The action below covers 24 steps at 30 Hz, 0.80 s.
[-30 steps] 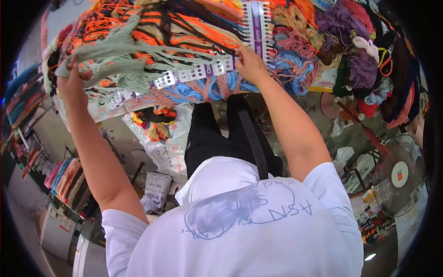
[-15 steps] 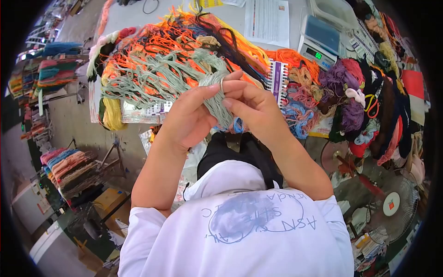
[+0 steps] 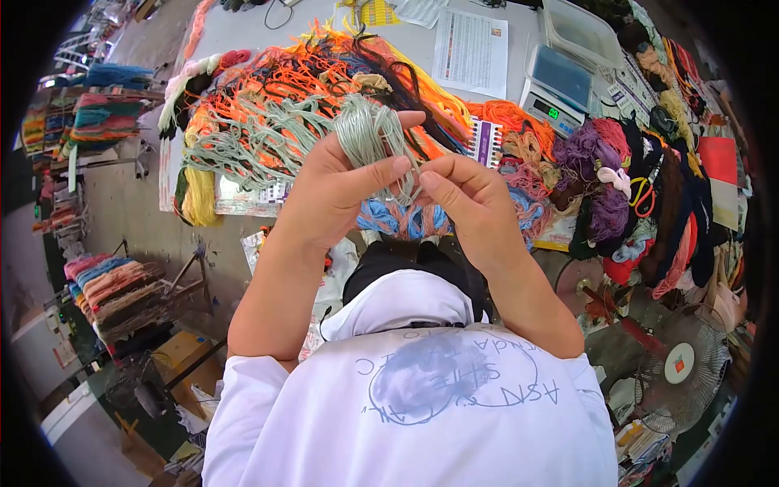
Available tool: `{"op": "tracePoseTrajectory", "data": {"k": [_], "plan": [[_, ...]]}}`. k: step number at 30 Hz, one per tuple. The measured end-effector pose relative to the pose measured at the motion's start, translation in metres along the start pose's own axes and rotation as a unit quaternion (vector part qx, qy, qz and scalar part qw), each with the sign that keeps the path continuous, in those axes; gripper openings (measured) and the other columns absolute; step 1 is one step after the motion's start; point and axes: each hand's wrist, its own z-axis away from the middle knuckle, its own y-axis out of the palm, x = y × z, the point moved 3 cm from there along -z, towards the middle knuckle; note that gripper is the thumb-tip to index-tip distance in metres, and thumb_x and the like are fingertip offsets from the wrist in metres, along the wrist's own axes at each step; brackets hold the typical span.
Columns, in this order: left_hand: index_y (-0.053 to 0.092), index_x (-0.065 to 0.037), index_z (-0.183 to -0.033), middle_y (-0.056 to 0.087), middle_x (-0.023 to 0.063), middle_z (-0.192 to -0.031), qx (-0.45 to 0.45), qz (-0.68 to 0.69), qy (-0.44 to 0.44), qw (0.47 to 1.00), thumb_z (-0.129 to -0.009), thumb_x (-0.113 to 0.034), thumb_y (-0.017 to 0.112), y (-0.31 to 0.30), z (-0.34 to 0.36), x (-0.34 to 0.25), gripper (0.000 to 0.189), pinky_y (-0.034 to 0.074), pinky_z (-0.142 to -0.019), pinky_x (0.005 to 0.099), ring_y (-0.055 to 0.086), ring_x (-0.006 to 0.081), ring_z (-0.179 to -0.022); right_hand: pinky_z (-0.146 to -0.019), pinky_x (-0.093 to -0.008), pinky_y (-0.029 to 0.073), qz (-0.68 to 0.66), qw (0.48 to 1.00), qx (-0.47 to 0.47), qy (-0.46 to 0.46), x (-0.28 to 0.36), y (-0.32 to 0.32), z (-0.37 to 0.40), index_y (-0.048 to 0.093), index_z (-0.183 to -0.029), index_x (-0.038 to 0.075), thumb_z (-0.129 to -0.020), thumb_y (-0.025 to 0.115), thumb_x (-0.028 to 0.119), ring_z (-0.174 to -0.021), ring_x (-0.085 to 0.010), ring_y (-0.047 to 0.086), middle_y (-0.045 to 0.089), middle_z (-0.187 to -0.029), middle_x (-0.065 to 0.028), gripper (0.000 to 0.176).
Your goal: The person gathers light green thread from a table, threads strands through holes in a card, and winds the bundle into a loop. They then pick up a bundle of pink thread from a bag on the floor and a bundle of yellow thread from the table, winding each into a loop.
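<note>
A pale grey-green skein of thread (image 3: 367,134) is looped over the fingers of my left hand (image 3: 329,183), whose thumb presses on its front. Beside it, my right hand (image 3: 471,199) pinches strands at the skein's right edge between thumb and forefinger. More grey-green thread (image 3: 260,142) trails away to the left, over a large heap of orange thread (image 3: 300,77) on the table. Blue thread bundles (image 3: 406,219) hang at the table's near edge, just below my hands.
A digital scale (image 3: 556,93), a printed sheet (image 3: 472,50) and a clear plastic box (image 3: 580,32) lie on the table (image 3: 235,32). Purple thread (image 3: 596,162) and scissors (image 3: 643,197) are to the right. A fan (image 3: 680,363) stands at lower right; thread racks (image 3: 122,296) stand left.
My left hand has turned, bringing its thumb over the front of the skein. My right hand has shifted slightly right and down, drawing strands at the skein's edge.
</note>
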Motion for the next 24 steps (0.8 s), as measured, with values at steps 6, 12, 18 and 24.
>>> {"op": "tracePoseTrajectory", "data": {"k": [6, 12, 18, 24], "plan": [[0.049, 0.002, -0.123, 0.062, 0.0031, -0.091, 0.028, 0.009, -0.007, 1.000, -0.081, -0.006, 0.062, -0.002, 0.003, -0.003, 0.045, 0.048, -0.072, 0.0261, 0.059, 0.0103, -0.078, -0.066, -0.0184, 0.043, -0.017, 0.999, 0.019, -0.019, 0.010, 0.007, 0.004, 0.059, -0.089, 0.000, -0.089, 0.054, 0.009, -0.075, -0.0052, 0.054, 0.061, -0.082, -0.0022, 0.011], [0.049, 0.002, -0.123, 0.062, 0.0034, -0.093, 0.014, 0.002, 0.001, 1.000, -0.080, -0.006, 0.064, 0.000, 0.006, -0.006, 0.046, 0.048, -0.072, 0.0264, 0.059, 0.0105, -0.079, -0.066, -0.0187, 0.044, -0.040, 0.999, 0.028, -0.007, 0.012, 0.008, 0.006, 0.057, -0.092, -0.001, -0.086, 0.056, 0.007, -0.074, -0.0056, 0.056, 0.063, -0.084, -0.0043, 0.009], [0.051, 0.001, -0.121, 0.063, 0.0016, -0.087, 0.005, -0.035, 0.040, 0.999, -0.079, -0.006, 0.066, 0.000, 0.005, -0.008, 0.046, 0.046, -0.070, 0.0246, 0.058, 0.0084, -0.079, -0.057, -0.0171, 0.042, -0.008, 0.999, -0.028, -0.020, 0.009, 0.002, 0.004, 0.060, -0.092, 0.000, -0.086, 0.055, 0.007, -0.070, -0.0037, 0.056, 0.065, -0.084, -0.0062, 0.010], [0.051, 0.003, -0.119, 0.056, 0.0126, -0.119, 0.027, -0.018, 0.042, 0.999, -0.080, -0.002, 0.061, -0.001, 0.006, -0.012, 0.041, 0.046, -0.082, 0.0298, 0.060, 0.0146, -0.093, -0.064, -0.0234, 0.047, -0.010, 1.000, -0.009, 0.010, 0.014, 0.002, 0.007, 0.061, -0.097, -0.002, -0.085, 0.056, 0.007, -0.073, -0.0103, 0.059, 0.063, -0.083, -0.0066, 0.015]]}}
